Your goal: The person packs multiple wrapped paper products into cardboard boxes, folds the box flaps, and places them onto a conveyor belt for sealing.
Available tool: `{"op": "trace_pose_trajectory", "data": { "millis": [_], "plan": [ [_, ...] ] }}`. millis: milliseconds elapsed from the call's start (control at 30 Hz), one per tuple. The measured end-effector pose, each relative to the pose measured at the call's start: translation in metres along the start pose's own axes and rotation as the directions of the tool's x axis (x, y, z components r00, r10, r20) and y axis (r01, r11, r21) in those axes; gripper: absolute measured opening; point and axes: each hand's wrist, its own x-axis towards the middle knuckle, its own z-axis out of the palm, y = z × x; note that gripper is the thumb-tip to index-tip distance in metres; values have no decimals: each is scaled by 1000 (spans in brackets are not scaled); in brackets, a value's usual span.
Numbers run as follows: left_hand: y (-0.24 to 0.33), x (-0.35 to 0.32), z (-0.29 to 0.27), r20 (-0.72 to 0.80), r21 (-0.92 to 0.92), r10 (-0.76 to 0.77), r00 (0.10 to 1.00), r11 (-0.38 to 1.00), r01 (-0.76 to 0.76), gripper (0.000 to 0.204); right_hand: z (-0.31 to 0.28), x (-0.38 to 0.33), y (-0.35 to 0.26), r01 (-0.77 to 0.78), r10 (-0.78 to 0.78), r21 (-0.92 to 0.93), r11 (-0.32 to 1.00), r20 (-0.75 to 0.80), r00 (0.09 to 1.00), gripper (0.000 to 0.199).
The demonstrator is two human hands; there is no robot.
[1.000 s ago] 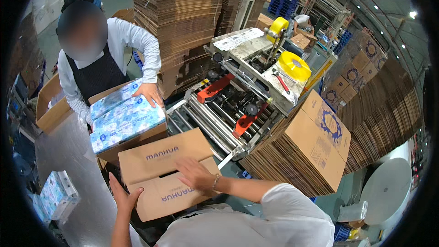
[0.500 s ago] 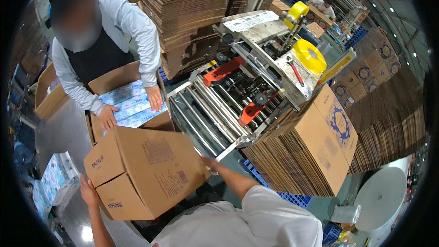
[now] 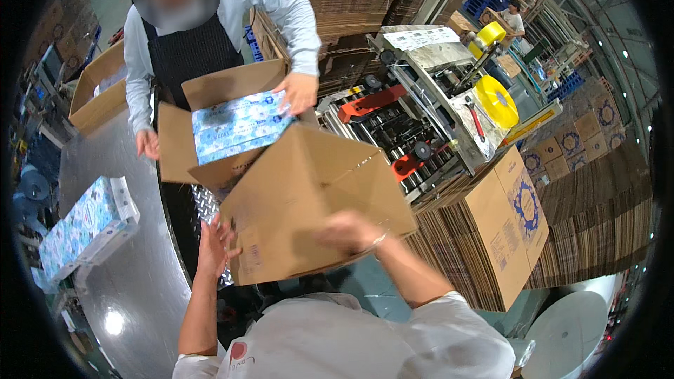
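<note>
the empty corrugated carton, at centre frame, is gripped by the left hand at eight o'clock and the blurred right hand at five o'clock, and is judged light, stiff-walled, best held at its edges.

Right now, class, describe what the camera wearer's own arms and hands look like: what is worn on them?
Both forearms are bare. The left hand wears no glove. The right hand is blurred, with a thin bracelet at the wrist. Short white sleeves cover the upper arms.
</note>
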Motion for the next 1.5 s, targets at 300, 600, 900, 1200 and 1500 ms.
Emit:
{"op": "trace_pose_trajectory", "data": {
  "millis": [300, 600, 900, 1200, 1500],
  "plan": [
    [60, -31, -90, -51, 948, 499, 865, 298, -116, 56, 25, 47, 35, -298, -307, -652, 697, -647, 697, 50],
    [-38, -23, -56, -324, 943, 371, 870, 55, 327, 97, -51, -21, 149, -320, 410, 291, 902, -339, 847, 18],
    [-27, -44, -82, -342, 906, 51, 938, 282, 315, 38, -31, 28, 137, -110, 135, 126, 986, -214, 967, 12],
    [65, -139, -266, -686, 384, 327, 650, 921, -58, 29, 56, 117, 17, -219, -47, -931, 290, -243, 969, 77],
    [122, -132, -418, -895, 8, 196, 400, 905, -425, 39, 303, 326, -115, 699, -501, -662, 269, 524, 689, 66]
  ]
}}
